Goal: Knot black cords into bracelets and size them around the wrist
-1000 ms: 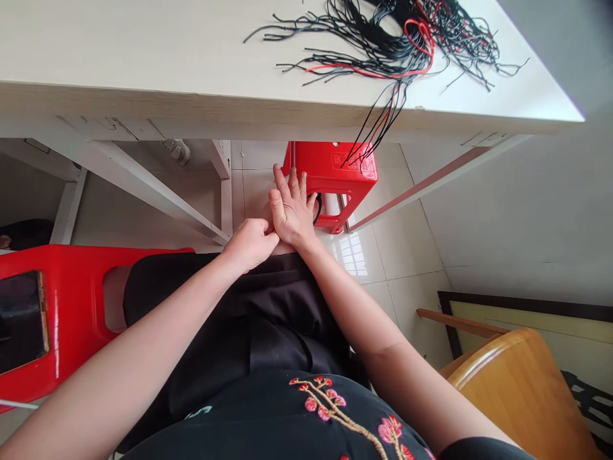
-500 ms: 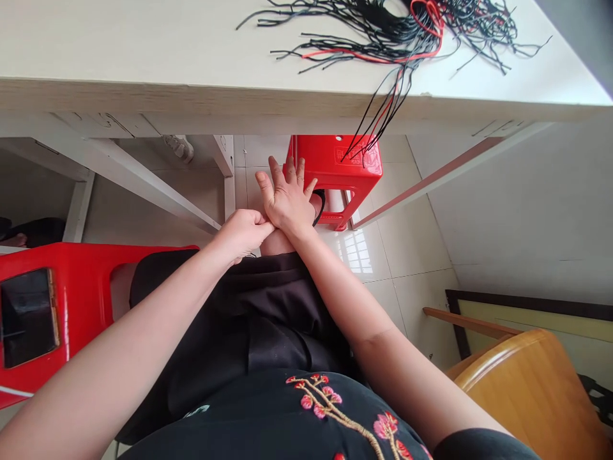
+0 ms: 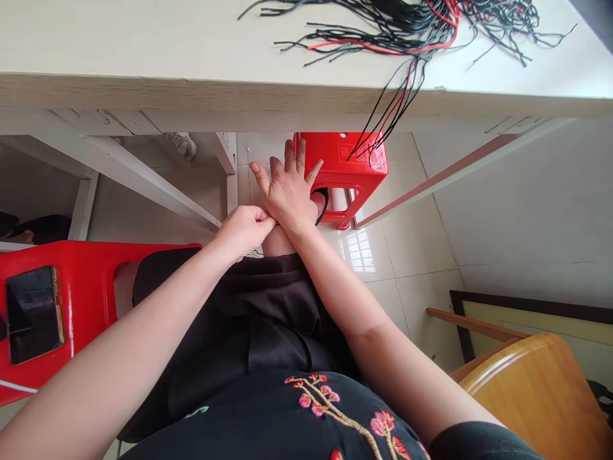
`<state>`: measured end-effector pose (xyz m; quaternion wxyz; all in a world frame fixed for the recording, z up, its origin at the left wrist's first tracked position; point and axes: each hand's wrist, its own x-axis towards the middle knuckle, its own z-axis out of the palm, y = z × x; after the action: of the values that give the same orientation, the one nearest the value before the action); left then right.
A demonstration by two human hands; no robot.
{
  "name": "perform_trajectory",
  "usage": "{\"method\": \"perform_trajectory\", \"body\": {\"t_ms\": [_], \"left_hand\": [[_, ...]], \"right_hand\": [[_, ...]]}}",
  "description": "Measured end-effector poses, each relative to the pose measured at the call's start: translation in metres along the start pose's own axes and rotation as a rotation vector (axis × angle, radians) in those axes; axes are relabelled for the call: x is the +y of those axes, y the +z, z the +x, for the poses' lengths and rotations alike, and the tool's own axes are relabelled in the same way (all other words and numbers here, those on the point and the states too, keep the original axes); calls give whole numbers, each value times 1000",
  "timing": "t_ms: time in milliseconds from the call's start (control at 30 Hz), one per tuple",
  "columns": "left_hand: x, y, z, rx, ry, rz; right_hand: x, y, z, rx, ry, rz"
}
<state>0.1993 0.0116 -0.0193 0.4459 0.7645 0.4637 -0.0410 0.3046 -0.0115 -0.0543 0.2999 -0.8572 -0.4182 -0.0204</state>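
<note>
- The left hand has its fingers curled in, and its thumb meets the index finger at the edge of the right wrist; whether something thin is pinched there, I cannot tell
- The right hand is unclenched, its back turned upward and its fingers spread away from the body
- Just below the left hand there are some thin dark lines (too small to say what they are)
- Under the hands are a bare leg and the black cloth on the lap
- Beyond the hands, toward their right, black and red cords lie on the pale table, with several ends hanging over its edge
- Just past the right hand stands a red stool
- Well left of the left hand, a phone rests on another red stool
</note>
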Motion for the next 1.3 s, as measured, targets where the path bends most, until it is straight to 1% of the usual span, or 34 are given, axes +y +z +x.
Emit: {"method": "perform_trajectory", "body": {"t_ms": [167, 367, 467, 567, 733, 900, 1033, 1200, 1300], "left_hand": [[-3, 1, 3, 32, 58, -47], [5, 0, 1, 22, 15, -49], [6, 0, 1, 24, 13, -31], [7, 1, 1, 48, 67, 27], [5, 7, -1, 113, 187, 209], [-1, 18, 0, 193, 313, 254], [-6, 27, -4, 249, 430, 280], [-11, 36, -10, 263, 498, 315], [-14, 41, -13, 279, 506, 334]], "right_hand": [[1, 4, 5, 19, -8, -26], [3, 2, 8, 72, -5, -85], [3, 0, 10, 60, -2, -104], [4, 0, 12, 28, 13, -99], [8, 3, 15, -5, 36, -53], [13, 2, 13, 9, 31, 7], [23, 4, 9, 67, -12, 126], [37, 3, -9, 275, -6, 367], [40, 1, -23, 345, -27, 418]]}}
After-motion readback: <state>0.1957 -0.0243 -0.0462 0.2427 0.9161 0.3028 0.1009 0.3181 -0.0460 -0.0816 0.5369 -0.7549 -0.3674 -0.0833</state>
